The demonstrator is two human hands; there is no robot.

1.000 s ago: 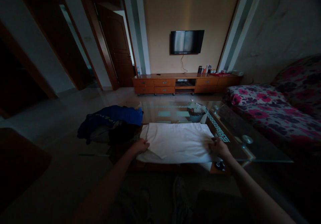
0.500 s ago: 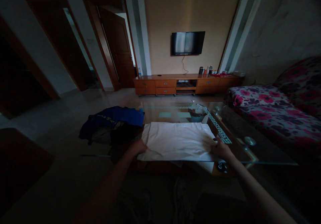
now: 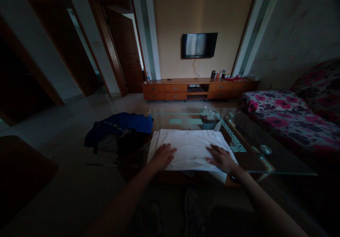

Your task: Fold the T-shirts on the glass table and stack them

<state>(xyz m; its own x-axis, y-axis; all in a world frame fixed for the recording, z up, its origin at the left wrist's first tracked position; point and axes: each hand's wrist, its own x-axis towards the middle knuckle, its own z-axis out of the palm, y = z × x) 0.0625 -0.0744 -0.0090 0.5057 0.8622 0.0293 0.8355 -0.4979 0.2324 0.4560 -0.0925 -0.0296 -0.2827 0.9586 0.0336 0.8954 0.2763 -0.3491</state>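
One glass table point(image 3: 287, 161) bearing one white cloth point(image 3: 190, 143); left hand point(image 3: 162, 157) and right hand point(image 3: 224, 160) atop; fingers point(image 3: 168, 148) spread.

- A white cloth point(image 3: 191, 145), plain, its exact kind too dim to tell
- Spread flat in a broad oblong, wider from 9 to 3 o'clock than from 12 to 6
- Shallow wrinkles run over its surface; a crease shows near its 10 o'clock corner
- Its 12 o'clock edge is nearly straight
- Rests on the glass-topped table point(image 3: 287, 161), at the 6 o'clock side, reaching about to the table's rim there
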